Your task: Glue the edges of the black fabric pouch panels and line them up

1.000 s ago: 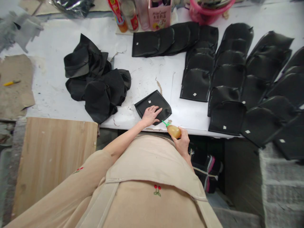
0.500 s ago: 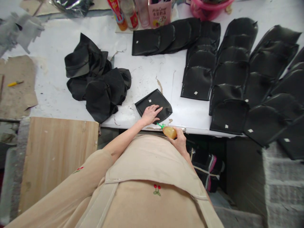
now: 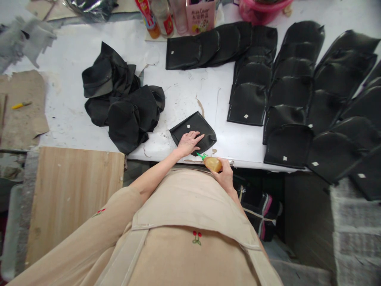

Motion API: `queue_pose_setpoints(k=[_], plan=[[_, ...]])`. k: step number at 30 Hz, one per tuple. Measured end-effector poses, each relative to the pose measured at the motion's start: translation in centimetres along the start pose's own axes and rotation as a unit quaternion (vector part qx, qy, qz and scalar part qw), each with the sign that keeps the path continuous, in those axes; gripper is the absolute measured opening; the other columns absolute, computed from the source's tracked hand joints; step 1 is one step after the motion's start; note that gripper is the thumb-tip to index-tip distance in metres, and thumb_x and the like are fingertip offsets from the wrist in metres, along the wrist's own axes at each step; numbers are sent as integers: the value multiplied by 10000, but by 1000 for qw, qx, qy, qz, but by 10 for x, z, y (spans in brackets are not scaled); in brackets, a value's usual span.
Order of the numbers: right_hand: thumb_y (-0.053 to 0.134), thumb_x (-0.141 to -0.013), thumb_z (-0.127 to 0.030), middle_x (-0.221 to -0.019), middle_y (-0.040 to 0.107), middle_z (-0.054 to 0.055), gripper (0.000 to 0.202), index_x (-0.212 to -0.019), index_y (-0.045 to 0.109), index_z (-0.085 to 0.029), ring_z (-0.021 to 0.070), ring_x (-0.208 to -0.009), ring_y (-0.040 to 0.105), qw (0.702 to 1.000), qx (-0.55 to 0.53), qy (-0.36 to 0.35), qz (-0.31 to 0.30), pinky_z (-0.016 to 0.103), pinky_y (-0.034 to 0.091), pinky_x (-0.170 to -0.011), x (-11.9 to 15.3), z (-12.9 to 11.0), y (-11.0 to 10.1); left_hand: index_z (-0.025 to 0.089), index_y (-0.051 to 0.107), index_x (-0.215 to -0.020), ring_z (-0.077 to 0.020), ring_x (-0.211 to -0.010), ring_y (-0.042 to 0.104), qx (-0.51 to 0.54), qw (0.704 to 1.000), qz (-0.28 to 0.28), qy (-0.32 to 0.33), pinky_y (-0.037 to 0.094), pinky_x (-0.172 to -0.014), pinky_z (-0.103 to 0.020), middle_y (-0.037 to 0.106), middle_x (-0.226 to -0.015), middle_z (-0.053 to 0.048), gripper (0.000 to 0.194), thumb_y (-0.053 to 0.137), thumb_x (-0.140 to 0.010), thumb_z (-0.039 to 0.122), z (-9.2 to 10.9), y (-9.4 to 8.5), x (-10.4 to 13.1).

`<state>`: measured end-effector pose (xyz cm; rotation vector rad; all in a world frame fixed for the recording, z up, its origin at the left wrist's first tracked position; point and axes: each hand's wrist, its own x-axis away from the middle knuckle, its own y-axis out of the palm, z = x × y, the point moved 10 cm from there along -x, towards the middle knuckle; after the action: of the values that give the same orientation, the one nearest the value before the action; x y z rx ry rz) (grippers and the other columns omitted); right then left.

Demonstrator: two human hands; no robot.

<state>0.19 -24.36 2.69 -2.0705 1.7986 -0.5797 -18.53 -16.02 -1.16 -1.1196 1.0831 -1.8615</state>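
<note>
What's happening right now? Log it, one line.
left hand: resting on black pocket-shaped piece | right hand: holding green-nozzled squeeze bottle | nozzle: by piece's near corner, contact unclear | nearby: black pile

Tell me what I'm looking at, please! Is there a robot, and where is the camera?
There's no robot here, just a person using two bare hands. The camera is worn on the person's head, so every picture looks forward and down, past the beige apron.

The left hand lies flat, fingers spread, on a black pouch-like piece. The right hand holds a yellowish squeeze bottle. Its green nozzle points at the piece's near edge; I can't tell whether it touches.

On the white-covered table there's a crumpled black heap to the left and overlapping rows of black pieces to the right. A pink box and a pink basket stand at the back.
</note>
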Motion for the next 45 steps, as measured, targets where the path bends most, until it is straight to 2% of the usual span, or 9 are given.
queue_pose_setpoints(k=[8, 11, 15, 19, 22, 27, 33, 39, 45], plan=[[815, -696, -552, -1101, 675, 97, 596, -1138, 647, -188, 272, -990, 644, 987, -94, 131, 12, 421, 580, -809, 15, 33, -10, 265, 454, -1484, -312, -1337, 423, -4, 1000, 13, -4, 402, -1008, -444, 485, -1482, -119, 694, 733, -857, 365, -1, -3, 0], [866, -637, -498, -1101, 692, 91, 619, -1122, 649, -181, 273, -981, 667, 962, -176, 203, 56, 423, 596, -803, 22, 48, -20, 253, 481, -1458, -318, -1286, 454, -6, 999, 21, -25, 432, -953, -430, 511, -1440, -132, 661, 724, -864, 411, -2, -5, -4], [885, -608, -438, -974, 711, 57, 579, -1059, 635, -175, 240, -854, 680, 911, -285, 260, 145, 333, 596, -592, 24, 57, -43, 212, 519, -1399, -308, -1189, 506, -3, 998, 34, -60, 467, -890, -385, 542, -1342, -149, 627, 719, -861, 463, 1, -10, -20], [869, -633, -409, -922, 692, 28, 479, -976, 627, -176, 192, -774, 665, 878, -333, 255, 231, 279, 575, -519, 22, 53, -71, 190, 575, -1265, -273, -1077, 577, 11, 994, 43, -100, 488, -856, -343, 574, -1212, -130, 548, 738, -841, 499, -1, -17, -34], [880, -620, -375, -943, 689, 25, 488, -988, 625, -182, 190, -790, 668, 873, -331, 243, 262, 273, 579, -522, 22, 49, -81, 195, 581, -1214, -251, -1048, 610, 20, 996, 29, -80, 497, -808, -313, 579, -1184, -108, 469, 720, -866, 475, 0, -18, -34], [873, -637, -368, -960, 688, 40, 478, -995, 627, -167, 183, -790, 658, 868, -337, 255, 260, 270, 579, -526, 28, 51, -70, 184, 607, -1080, -226, -973, 647, 22, 996, 15, -82, 499, -749, -300, 606, -1144, -96, 269, 672, -916, 387, -10, -15, -25], [872, -623, -384, -918, 675, 28, 484, -974, 621, -164, 177, -757, 646, 869, -330, 266, 257, 277, 574, -519, 27, 56, -55, 196, 648, -959, -215, -903, 659, 54, 996, -9, -72, 502, -775, -319, 660, -1020, -70, 105, 615, -942, 294, -14, -12, -37], [879, -605, -387, -908, 684, 21, 489, -964, 625, -172, 176, -748, 641, 872, -331, 261, 250, 282, 579, -520, 18, 53, -57, 176, 665, -980, -229, -908, 660, 39, 998, -44, -30, 503, -803, -338, 675, -1014, -91, 132, 555, -949, 241, -10, -10, -45], [889, -577, -368, -887, 679, 11, 496, -953, 626, -177, 168, -742, 634, 862, -347, 265, 257, 267, 571, -506, 19, 48, -62, 214, 629, -1119, -221, -1005, 634, 89, 996, -18, 14, 511, -842, -329, 639, -1125, -74, 274, 673, -904, 378, -21, -15, -14]])
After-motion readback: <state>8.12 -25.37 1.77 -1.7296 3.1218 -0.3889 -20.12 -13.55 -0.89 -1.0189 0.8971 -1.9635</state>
